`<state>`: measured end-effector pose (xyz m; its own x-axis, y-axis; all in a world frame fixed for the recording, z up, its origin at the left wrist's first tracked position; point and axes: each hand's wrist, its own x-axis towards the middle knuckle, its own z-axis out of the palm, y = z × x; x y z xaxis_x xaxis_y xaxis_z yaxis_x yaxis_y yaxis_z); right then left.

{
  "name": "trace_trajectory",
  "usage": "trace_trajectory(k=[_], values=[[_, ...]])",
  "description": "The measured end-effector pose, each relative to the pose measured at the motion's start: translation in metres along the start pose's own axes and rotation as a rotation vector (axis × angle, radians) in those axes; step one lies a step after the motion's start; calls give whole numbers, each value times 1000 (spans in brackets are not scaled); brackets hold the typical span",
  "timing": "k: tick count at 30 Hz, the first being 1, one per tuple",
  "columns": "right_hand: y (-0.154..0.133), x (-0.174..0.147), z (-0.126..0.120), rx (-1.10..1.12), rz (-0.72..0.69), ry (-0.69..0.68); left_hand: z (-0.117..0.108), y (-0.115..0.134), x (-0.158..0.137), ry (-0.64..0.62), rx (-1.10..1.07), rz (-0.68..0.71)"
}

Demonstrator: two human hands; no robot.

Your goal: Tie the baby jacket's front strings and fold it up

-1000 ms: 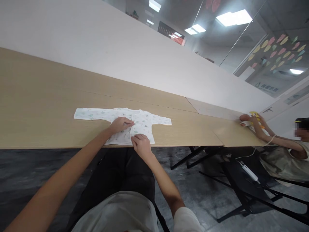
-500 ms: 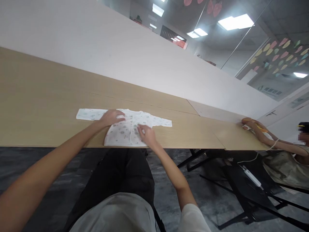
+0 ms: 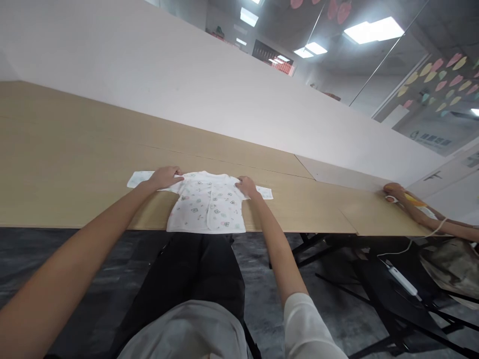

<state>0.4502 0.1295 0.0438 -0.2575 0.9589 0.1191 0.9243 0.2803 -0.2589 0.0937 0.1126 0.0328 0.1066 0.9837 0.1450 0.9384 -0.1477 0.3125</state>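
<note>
A white baby shirt (image 3: 209, 204) with a small printed pattern lies front up on the table, its hem at the near edge and both sleeves spread sideways. At the shirt's left shoulder, my left hand (image 3: 165, 178) is closed on the cloth, its forearm and fingers covering part of that sleeve. My right hand (image 3: 247, 187) pinches the opposite shoulder where the sleeve begins. A front placket runs down the middle of the shirt.
The long wooden table (image 3: 93, 134) runs along a white partition (image 3: 187, 89). At the far right, another person's arm (image 3: 426, 219) reaches over the table near an orange and white item. Below it, a white power strip (image 3: 404, 281) lies on a black folding chair (image 3: 389, 299).
My right hand has moved from the shirt's front up to the right shoulder. My left hand has shifted outward to the left shoulder. The shirt's front now lies flatter and more fully in view.
</note>
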Motion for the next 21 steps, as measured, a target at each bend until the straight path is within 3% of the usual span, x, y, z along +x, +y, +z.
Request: trace_trajectory(k=[6, 11, 14, 17, 19, 21], values=[[34, -11, -10, 23, -10, -16, -4, -15, -6, -35, 0, 59], [32, 0, -41, -13, -28, 113, -40, -4, 12, 12, 160, -12], [20, 13, -76, -92, 16, 238, -78, 9, 27, 177, 246, 1], [12, 22, -107, -179, 27, 404, -112, 21, 29, 460, 278, 82], [11, 22, -119, -213, 6, 502, -126, 25, 22, 598, 264, 137], [16, 15, -122, -241, -50, 546, -128, 24, 9, 623, 244, 195]])
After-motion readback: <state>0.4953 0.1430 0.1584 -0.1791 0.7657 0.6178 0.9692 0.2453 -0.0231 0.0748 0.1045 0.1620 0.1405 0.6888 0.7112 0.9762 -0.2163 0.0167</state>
